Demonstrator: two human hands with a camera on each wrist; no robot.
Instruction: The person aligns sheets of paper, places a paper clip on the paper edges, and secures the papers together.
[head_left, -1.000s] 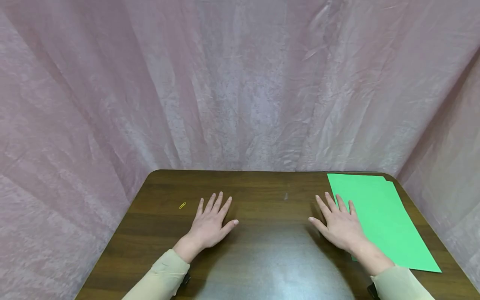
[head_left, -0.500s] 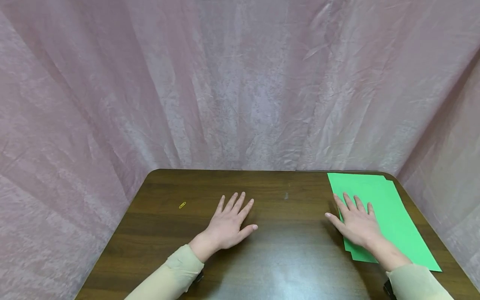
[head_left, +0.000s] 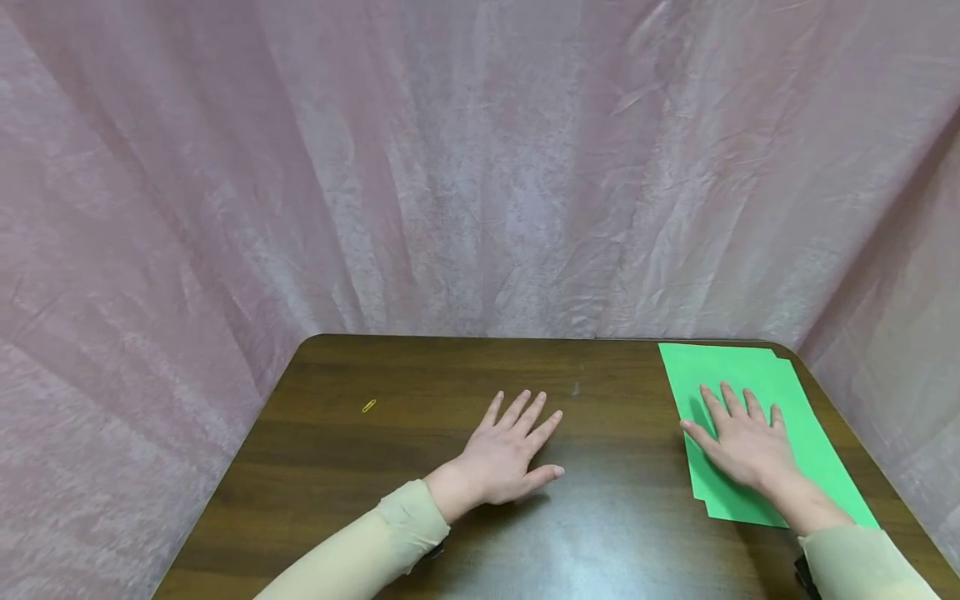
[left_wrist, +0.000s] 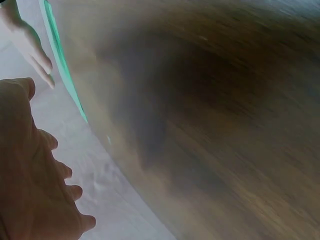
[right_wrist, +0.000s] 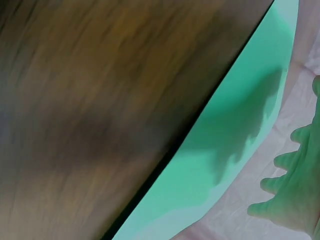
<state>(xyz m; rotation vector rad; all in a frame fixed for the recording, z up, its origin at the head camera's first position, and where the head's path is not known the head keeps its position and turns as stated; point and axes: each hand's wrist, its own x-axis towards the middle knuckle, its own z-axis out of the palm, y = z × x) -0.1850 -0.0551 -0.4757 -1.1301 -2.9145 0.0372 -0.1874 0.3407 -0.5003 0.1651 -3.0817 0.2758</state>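
Observation:
My left hand (head_left: 504,454), fingers spread and straight, hovers over the middle of the brown wooden table (head_left: 337,483) with nothing in it. In the left wrist view its shadow falls on the wood below. My right hand (head_left: 750,446) is spread palm-down over green sheets of paper (head_left: 720,367) at the table's right side. Its shadow shows on the green paper (right_wrist: 235,120) in the right wrist view, with the fingers (right_wrist: 280,185) apart from the sheet. The sheets lie slightly offset, one corner sticking out from under another. A yellow paper clip (head_left: 369,406) lies left of my left hand.
Pink velvety curtain (head_left: 480,167) hangs behind the table and along both sides. A small pale mark (head_left: 575,389) shows on the wood near the back. The table's rounded back corners stand close to the cloth.
Both hands have moved to the right, fingers still spread. My right hand has come from the paper's left edge to over its middle. The paper clip and paper have stayed put.

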